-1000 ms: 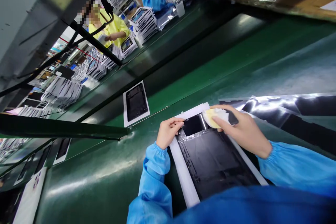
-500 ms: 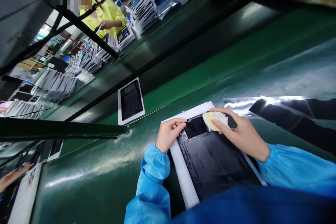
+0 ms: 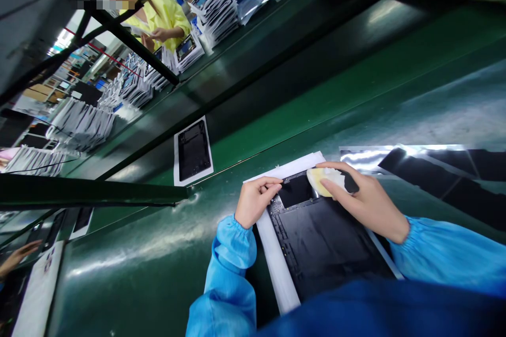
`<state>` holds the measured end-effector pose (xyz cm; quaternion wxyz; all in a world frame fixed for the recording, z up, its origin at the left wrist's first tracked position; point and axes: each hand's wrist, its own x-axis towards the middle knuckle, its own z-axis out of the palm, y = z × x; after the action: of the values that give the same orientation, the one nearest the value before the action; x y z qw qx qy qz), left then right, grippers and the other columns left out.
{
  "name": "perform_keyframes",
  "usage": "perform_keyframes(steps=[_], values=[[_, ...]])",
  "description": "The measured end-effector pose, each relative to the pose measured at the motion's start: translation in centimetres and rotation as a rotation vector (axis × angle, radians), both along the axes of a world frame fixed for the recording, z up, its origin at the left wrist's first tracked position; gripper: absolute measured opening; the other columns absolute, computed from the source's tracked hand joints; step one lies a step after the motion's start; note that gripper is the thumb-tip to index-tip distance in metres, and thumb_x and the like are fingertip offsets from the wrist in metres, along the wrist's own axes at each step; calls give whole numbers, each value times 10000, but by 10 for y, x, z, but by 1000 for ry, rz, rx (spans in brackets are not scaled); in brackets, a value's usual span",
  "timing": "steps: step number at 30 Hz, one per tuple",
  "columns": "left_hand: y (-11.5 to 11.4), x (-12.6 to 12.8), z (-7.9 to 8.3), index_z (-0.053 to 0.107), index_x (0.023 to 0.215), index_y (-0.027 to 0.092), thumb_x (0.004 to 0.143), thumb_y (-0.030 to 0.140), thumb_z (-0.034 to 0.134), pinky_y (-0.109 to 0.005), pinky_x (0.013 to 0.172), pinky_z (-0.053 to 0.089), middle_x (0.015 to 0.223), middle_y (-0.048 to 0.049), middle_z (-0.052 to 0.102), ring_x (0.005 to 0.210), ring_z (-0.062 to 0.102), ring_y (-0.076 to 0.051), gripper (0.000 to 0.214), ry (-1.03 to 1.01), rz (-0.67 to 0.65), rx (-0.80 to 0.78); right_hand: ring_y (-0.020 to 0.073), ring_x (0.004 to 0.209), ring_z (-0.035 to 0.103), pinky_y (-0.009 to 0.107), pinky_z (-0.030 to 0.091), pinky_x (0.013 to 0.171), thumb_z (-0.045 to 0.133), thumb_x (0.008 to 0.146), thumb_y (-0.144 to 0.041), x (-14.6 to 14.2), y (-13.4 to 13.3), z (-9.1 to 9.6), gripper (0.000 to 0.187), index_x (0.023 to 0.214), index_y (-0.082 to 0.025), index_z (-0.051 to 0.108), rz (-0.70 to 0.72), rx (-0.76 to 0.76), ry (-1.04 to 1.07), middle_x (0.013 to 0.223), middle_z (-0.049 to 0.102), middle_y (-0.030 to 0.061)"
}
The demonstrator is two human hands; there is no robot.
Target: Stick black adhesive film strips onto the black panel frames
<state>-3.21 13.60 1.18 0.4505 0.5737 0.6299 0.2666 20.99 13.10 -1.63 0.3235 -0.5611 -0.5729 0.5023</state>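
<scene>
A flat black tablet-like device point(image 3: 332, 242), its inner parts showing, lies on white sheets point(image 3: 279, 268) in front of me. Near its top edge is a smooth black rectangle point(image 3: 295, 190). My left hand point(image 3: 256, 200) is pinched closed at that rectangle's upper left corner; what lies between the fingertips is too small to make out. My right hand point(image 3: 366, 197) grips a rounded white-and-yellow pad point(image 3: 326, 181) with a dark end. The pad's curved edge rests against the right side of the black rectangle.
Black pieces on clear film point(image 3: 430, 168) lie to the right. Another tablet-like device point(image 3: 193, 150) sits on the green belt beyond. Dark metal posts point(image 3: 87, 193) cross the left side. Across the line, people work beside stacks of white sheets point(image 3: 215, 13); another person's hand point(image 3: 19, 258) is at far left.
My hands and the pad hold nearly the same place on the device. The device on the belt has shifted slightly left. Across the line, the person in yellow has brought their hands together.
</scene>
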Motion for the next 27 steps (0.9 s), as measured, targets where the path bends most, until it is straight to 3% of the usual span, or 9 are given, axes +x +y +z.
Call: perform_keyframes(steps=[8,18,22,27], values=[[0,1,2,798,898,170,768,348,679,-198,495,395,644,-4,700,466,472,-76,251,-17,-3,-4,154,455,433,301,398,482,513,864,-563,-2,-1,4,415,1159,-293,624,-13,90,-57,620,562,-46],[0,0,1,799,905,169,771,351,677,-202,493,393,637,-1,695,473,473,-81,257,11,-12,3,131,374,417,292,377,412,508,853,-534,-3,2,5,402,1110,-255,642,-29,183,-86,626,632,-43],[0,1,2,799,906,169,777,337,678,-198,494,386,615,8,675,466,463,-77,244,14,-18,8,108,311,290,288,326,393,500,867,-523,-2,2,5,367,1085,-269,652,4,230,-116,533,567,-83],[1,1,1,801,923,175,787,333,674,-198,493,383,612,11,669,469,458,-77,243,37,-21,4,104,293,254,284,309,395,501,879,-500,-2,1,5,337,1064,-269,661,21,282,-131,458,479,-112]])
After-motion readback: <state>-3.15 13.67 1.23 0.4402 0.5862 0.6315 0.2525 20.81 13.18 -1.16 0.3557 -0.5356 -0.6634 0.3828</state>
